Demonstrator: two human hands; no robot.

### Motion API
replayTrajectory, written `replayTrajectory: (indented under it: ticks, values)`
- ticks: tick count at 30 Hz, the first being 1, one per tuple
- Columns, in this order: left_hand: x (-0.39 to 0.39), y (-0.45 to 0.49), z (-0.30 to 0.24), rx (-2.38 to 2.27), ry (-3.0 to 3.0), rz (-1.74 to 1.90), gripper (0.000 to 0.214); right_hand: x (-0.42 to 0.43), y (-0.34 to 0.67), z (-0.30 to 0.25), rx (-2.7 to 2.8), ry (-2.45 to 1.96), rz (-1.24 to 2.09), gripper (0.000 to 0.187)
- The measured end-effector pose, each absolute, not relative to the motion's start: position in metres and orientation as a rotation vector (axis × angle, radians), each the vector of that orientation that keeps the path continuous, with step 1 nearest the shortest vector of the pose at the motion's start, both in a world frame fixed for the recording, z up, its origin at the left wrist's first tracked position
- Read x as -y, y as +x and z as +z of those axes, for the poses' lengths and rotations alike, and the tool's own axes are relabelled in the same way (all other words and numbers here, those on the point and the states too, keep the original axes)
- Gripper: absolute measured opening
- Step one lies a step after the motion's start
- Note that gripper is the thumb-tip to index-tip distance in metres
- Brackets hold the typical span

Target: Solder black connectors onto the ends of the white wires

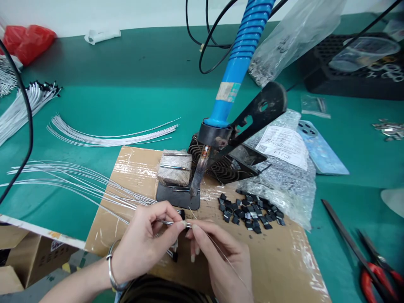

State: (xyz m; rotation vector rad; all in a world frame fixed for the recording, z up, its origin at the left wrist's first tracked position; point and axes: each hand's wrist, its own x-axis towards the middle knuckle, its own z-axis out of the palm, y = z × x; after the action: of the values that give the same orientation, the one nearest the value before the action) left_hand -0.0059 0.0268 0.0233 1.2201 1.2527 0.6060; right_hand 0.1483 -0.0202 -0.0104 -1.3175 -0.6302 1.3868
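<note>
Left hand [142,246]: fingers and thumb pinching a slim metal pin [172,223]. Right hand [221,259]: pinching a thin white wire [193,214] at the pin's tip, above a taped cardboard sheet [277,261]. Black chips [249,212] and soldering iron [217,126] lie just ahead.

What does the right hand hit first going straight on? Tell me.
Most likely the left hand, which pinches a thin wire right at the fingertips of the right hand; depth is hard to judge.
</note>
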Motion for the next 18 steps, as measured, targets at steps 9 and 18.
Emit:
replayTrajectory:
  ticks: [9, 18]
  values:
    - [-0.0257, -0.0054, 0.0203, -1.291, 1.262, 0.555, 0.026, 0.0218, 0.1495, -0.0184, 0.523, -1.188, 1.511, 0.024]
    - [-0.0232, -0.0057, 0.0232, -1.282, 1.290, 0.540, 0.027, 0.0194, 0.1471, -0.0123, 0.450, -1.206, 1.544, 0.028]
